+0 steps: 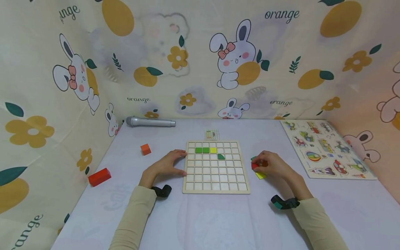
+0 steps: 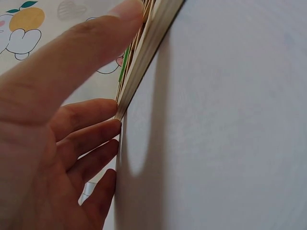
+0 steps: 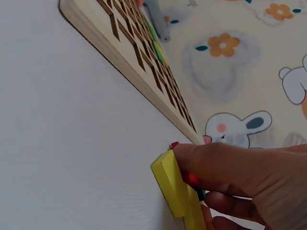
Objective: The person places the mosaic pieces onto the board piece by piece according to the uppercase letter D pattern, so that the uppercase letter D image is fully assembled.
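A wooden grid board (image 1: 215, 191) lies flat in the middle of the table. In its upper rows sit two green squares (image 1: 202, 150), a yellow square (image 1: 213, 150) and a green quarter-round piece (image 1: 221, 157). My left hand (image 1: 168, 163) rests against the board's left edge, thumb and fingers spread along it, as the left wrist view also shows. Right of the board, my right hand (image 1: 272, 165) pinches a small red piece (image 1: 254, 166) over a little group of pieces. Yellow pieces (image 3: 169, 184) lie just below the thumb; other pieces there are partly hidden by the fingers.
Behind the board lies a small pattern card (image 1: 212, 134). A grey toy microphone (image 1: 151, 122) is at the back left, with an orange cube (image 1: 145, 149) and a red block (image 1: 99, 177) nearer. A picture puzzle board (image 1: 326, 149) lies at right.
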Tool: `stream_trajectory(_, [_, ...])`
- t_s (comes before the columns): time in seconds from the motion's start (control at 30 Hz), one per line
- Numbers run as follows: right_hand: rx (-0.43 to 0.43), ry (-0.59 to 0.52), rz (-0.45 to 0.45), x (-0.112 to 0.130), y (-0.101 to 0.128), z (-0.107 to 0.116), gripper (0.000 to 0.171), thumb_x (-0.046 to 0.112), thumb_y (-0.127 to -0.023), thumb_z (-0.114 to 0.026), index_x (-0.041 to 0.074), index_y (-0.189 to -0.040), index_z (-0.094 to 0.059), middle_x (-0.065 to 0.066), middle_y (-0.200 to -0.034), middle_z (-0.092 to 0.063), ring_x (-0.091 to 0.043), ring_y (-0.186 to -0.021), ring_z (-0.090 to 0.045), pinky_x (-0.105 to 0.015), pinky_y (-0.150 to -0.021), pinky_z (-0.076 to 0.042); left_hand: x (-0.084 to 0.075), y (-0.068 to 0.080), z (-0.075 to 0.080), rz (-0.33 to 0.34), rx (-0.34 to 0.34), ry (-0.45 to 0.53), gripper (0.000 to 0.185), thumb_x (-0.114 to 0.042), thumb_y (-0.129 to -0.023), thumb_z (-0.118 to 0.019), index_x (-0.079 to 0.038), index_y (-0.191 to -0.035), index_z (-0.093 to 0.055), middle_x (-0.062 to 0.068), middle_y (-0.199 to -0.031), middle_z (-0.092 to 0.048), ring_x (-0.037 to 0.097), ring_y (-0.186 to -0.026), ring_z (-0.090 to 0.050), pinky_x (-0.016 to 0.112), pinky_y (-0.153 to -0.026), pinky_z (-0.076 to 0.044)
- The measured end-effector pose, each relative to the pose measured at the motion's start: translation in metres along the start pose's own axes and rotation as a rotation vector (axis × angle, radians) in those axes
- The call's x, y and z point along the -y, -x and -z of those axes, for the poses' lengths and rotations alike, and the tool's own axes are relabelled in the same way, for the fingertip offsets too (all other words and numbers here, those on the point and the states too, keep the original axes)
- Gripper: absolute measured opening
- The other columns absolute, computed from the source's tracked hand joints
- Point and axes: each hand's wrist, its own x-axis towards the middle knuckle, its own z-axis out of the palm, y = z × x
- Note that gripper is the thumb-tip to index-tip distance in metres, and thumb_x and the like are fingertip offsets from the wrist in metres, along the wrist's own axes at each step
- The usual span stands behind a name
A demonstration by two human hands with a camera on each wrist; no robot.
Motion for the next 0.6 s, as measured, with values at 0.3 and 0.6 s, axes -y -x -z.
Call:
stream_trajectory(0.3, [-0.05,-0.046,0.058,0.017,-0.016,-0.005,0.026,0.015,-0.078,-0.076,0.009,-0.103,-0.07,0.001,-0.094,-0.065,-0.019,-0.086,-0.056,-0.036,-0.076,-0.051,0.0,0.0,0.0,0.0,-0.003,-0.001,0.081,-0.039,-0.072,-0.079,-0.008,-0.138,-0.043,0.011,-0.147,-0.035,0.029,-0.137,-0.026,0.046,-0.113,-0.022])
stream_trajectory(0.6, [-0.09,-0.098,0.189,0.049,-0.041,-0.025,0.026,0.018,-0.077,-0.077,0.01,-0.101,-0.071,0.002,-0.094,-0.067,-0.021,-0.085,-0.055,-0.039,-0.076,-0.049,0.0,0.001,-0.001,0.001,-0.007,-0.003,0.081,-0.039,-0.072,-0.079,-0.009,-0.138,-0.043,0.01,-0.147,-0.034,0.028,-0.138,-0.025,0.046,-0.113,-0.022])
